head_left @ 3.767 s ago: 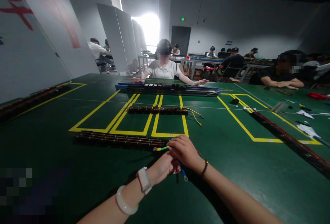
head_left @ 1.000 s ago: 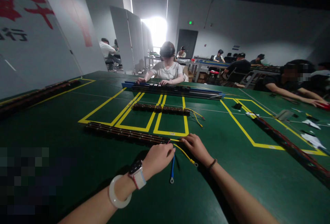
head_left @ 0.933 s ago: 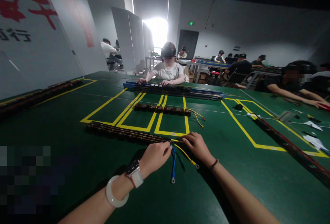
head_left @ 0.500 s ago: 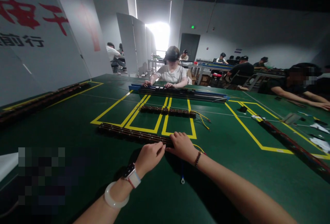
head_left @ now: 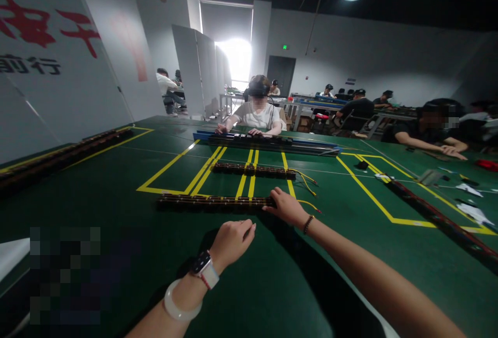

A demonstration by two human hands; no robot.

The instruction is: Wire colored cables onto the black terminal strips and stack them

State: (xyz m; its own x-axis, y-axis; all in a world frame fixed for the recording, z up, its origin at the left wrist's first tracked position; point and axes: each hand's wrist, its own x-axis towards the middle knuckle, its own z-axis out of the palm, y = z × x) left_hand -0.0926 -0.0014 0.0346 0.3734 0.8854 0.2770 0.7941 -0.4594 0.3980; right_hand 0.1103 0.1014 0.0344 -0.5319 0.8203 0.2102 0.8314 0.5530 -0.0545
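Note:
A long dark strip with thin lengthwise rails (head_left: 213, 202) lies across the green table. My right hand (head_left: 287, 206) has its fingers closed over the strip's right end. A yellow lead (head_left: 309, 204) comes out from behind that hand. My left hand (head_left: 234, 242), with a watch and a pale bangle on its wrist, hovers nearer to me, apart from the strip. Its fingers are curled in against the thumb, and nothing shows in them. Just beyond is a second, shorter dark strip (head_left: 254, 170), with yellow leads (head_left: 307, 180) at its right end.
Yellow tape (head_left: 165, 191) marks rectangles on the green table (head_left: 128, 219). Across it, a person (head_left: 259, 112) works at a long blue-edged rail (head_left: 268, 144). More dark strips lie left (head_left: 70, 151) and right (head_left: 436, 208). Another person (head_left: 428, 125) sits at the right.
My right hand has moved the near strip slightly right and away, turning it more level with the taped edge. My left hand has come off it. The blue wire with a ring end no longer shows.

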